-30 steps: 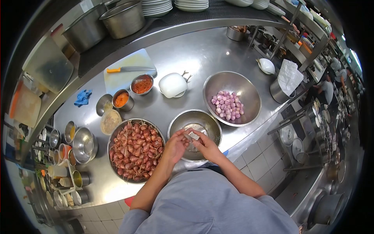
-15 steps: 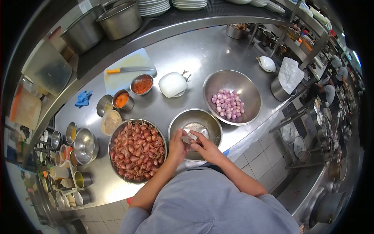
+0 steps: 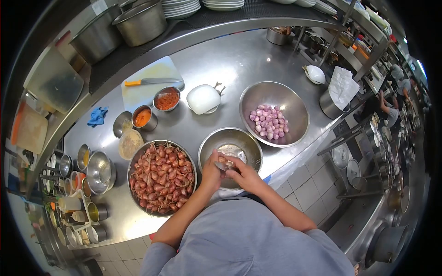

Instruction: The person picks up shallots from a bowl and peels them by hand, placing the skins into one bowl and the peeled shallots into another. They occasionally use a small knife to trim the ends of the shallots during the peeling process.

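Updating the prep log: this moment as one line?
left hand holds shallot | right hand on it, grip unclear | below: steel bowl | beside: bowl of unpeeled shallots

A steel counter (image 3: 239, 55) curves through a commercial kitchen. At its back lies a white cutting board (image 3: 159, 71) with an orange-handled knife (image 3: 154, 82) across it. Just in front stand two small bowls of orange paste (image 3: 166, 99), an empty small bowl (image 3: 122, 123) and a tub of beige paste (image 3: 130, 143). A blue cloth (image 3: 97, 115) lies to the left and a white lidded dish (image 3: 204, 99) sits to the right. A steel canister (image 3: 328, 108) holds white paper (image 3: 344, 87). The shelf above carries large pots (image 3: 140, 20) and stacked white plates (image 3: 182, 7). Small condiment tins (image 3: 69, 193) crowd the left edge.
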A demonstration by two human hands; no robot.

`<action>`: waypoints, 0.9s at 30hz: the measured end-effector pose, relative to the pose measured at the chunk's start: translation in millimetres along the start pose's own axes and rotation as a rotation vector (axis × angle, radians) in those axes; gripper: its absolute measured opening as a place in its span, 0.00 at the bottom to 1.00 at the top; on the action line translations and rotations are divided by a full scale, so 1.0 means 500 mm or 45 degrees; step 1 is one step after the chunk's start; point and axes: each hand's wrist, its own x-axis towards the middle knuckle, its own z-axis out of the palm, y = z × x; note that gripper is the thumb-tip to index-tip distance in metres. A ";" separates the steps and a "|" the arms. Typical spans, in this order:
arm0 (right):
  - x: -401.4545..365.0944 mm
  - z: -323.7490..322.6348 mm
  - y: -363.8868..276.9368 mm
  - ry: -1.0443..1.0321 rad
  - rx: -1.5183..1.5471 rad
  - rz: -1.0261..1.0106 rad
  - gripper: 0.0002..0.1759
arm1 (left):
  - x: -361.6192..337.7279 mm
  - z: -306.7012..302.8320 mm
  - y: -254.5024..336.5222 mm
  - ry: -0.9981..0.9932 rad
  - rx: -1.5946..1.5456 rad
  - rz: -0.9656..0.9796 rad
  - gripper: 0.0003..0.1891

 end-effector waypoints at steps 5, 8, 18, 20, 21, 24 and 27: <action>0.003 0.005 0.021 0.081 0.256 0.136 0.26 | 0.008 0.009 -0.006 -0.052 -0.034 0.019 0.21; 0.008 0.010 0.071 0.080 0.520 0.237 0.27 | 0.018 0.009 -0.017 0.000 -0.095 0.049 0.18; 0.007 0.033 0.064 0.049 0.508 0.137 0.28 | 0.019 0.013 -0.020 0.036 0.070 -0.014 0.22; 0.008 0.029 0.061 0.034 0.538 0.179 0.28 | 0.011 0.020 -0.013 0.047 0.051 -0.028 0.21; 0.008 0.028 0.061 0.034 0.537 0.178 0.28 | 0.012 0.017 -0.016 0.021 0.069 -0.023 0.23; 0.007 0.023 0.066 0.064 0.569 0.182 0.28 | 0.012 0.001 -0.019 -0.117 0.060 -0.016 0.23; 0.008 0.013 0.067 0.155 0.464 0.147 0.27 | 0.003 -0.007 -0.017 -0.314 0.026 0.021 0.19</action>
